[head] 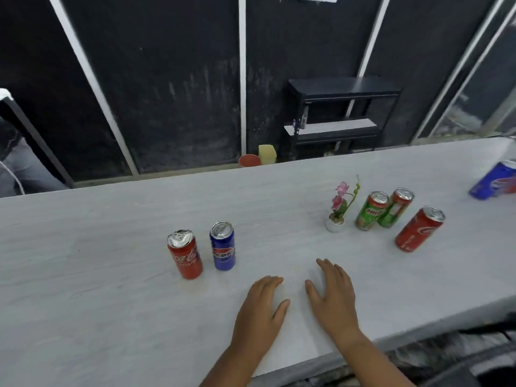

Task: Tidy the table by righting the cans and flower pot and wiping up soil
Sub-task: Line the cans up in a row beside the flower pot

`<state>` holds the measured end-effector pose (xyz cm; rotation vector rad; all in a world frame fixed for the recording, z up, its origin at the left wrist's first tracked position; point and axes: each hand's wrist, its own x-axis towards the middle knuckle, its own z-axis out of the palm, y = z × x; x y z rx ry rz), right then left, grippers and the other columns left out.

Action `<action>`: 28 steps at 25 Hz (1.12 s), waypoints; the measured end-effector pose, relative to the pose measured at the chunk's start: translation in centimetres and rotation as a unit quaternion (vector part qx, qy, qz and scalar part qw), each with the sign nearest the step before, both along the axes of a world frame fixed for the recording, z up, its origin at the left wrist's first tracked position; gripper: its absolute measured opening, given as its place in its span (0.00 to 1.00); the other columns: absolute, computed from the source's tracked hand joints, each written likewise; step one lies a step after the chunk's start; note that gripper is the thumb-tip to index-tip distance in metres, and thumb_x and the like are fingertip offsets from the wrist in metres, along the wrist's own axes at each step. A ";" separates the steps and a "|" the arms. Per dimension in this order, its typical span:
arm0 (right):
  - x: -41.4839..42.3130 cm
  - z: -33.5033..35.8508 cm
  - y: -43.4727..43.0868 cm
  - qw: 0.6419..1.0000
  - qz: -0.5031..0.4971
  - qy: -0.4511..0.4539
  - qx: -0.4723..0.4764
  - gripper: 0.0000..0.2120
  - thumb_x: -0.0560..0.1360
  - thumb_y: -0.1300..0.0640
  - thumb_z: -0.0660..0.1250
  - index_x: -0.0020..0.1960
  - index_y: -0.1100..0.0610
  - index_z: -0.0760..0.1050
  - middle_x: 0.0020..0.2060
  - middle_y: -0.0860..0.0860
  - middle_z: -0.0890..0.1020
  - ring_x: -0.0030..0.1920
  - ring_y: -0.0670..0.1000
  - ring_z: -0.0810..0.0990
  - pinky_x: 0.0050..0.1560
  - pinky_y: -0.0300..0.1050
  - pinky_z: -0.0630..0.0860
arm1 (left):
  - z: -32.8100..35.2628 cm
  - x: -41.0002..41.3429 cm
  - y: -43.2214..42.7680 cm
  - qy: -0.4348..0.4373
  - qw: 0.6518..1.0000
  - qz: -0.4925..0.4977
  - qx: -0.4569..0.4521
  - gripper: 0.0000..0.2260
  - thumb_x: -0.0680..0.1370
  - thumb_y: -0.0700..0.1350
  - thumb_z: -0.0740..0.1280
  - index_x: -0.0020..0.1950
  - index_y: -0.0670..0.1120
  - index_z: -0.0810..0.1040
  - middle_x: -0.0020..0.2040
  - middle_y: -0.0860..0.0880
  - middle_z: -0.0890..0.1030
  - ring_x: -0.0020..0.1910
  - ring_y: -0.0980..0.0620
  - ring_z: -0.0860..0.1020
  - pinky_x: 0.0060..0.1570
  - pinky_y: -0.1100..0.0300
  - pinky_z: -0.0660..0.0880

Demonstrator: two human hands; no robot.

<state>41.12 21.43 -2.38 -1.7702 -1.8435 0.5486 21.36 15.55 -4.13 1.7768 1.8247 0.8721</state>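
Several cans stand upright on the pale table (111, 247). A red cola can (185, 255) and a blue Pepsi can (222, 246) are left of centre. Two green Milo cans (371, 210) (396, 208) stand side by side on the right, with another red cola can (418, 229) beyond them. A small white flower pot (335, 223) with pink flowers stands upright next to the green cans. A blue can (494, 183) is at the far right edge, blurred. My left hand (261, 311) and my right hand (333, 297) lie flat on the table, fingers apart, holding nothing. No soil shows.
Behind the table is a dark wall with white strips. A black shelf unit (340, 115) stands on the floor there, with a red pot (249, 160) and a yellow container (267, 154) beside it. A person's leg (19, 169) is at the far left.
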 end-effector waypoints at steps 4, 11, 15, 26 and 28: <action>9.2 1.2 2.5 0.990 -0.128 0.064 -0.004 0.26 0.81 0.53 0.72 0.77 0.52 0.71 0.75 0.53 0.74 0.77 0.55 0.67 0.79 0.58 0.66 | 0.8 7.0 5.2 -0.044 0.996 -0.074 0.000 0.23 0.84 0.60 0.66 0.78 0.61 0.70 0.74 0.66 0.71 0.73 0.70 0.66 0.69 0.81 0.55; 19.8 1.4 8.3 0.948 -0.255 0.186 -0.022 0.42 0.78 0.50 0.77 0.84 0.48 0.57 0.77 0.52 0.70 0.70 0.53 0.73 0.72 0.56 0.73 | 3.4 17.6 16.2 -0.119 0.987 -0.093 -0.054 0.33 0.82 0.57 0.72 0.84 0.57 0.62 0.82 0.58 0.68 0.79 0.59 0.68 0.74 0.67 0.64; 22.5 1.4 12.3 0.955 -0.224 0.196 -0.013 0.49 0.75 0.46 0.79 0.85 0.42 0.52 0.75 0.47 0.72 0.64 0.51 0.77 0.65 0.54 0.78 | 4.3 22.0 21.1 -0.156 0.984 -0.062 -0.053 0.40 0.80 0.52 0.76 0.86 0.53 0.59 0.84 0.54 0.66 0.81 0.55 0.66 0.75 0.64 0.64; 22.8 0.4 13.4 0.959 -0.205 0.187 0.054 0.30 0.67 0.36 0.81 0.62 0.35 0.70 0.56 0.35 0.78 0.55 0.37 0.78 0.51 0.37 0.73 | 3.5 25.2 24.1 -0.213 0.976 0.035 -0.030 0.25 0.81 0.43 0.74 0.77 0.47 0.72 0.71 0.49 0.80 0.70 0.50 0.79 0.69 0.51 0.78; 22.6 0.6 12.8 0.958 -0.208 0.191 0.048 0.29 0.67 0.36 0.82 0.61 0.35 0.71 0.56 0.37 0.79 0.53 0.38 0.79 0.48 0.37 0.74 | 3.2 24.2 22.3 -0.217 0.975 0.024 -0.036 0.25 0.82 0.44 0.75 0.78 0.49 0.72 0.72 0.51 0.79 0.70 0.52 0.78 0.69 0.55 0.77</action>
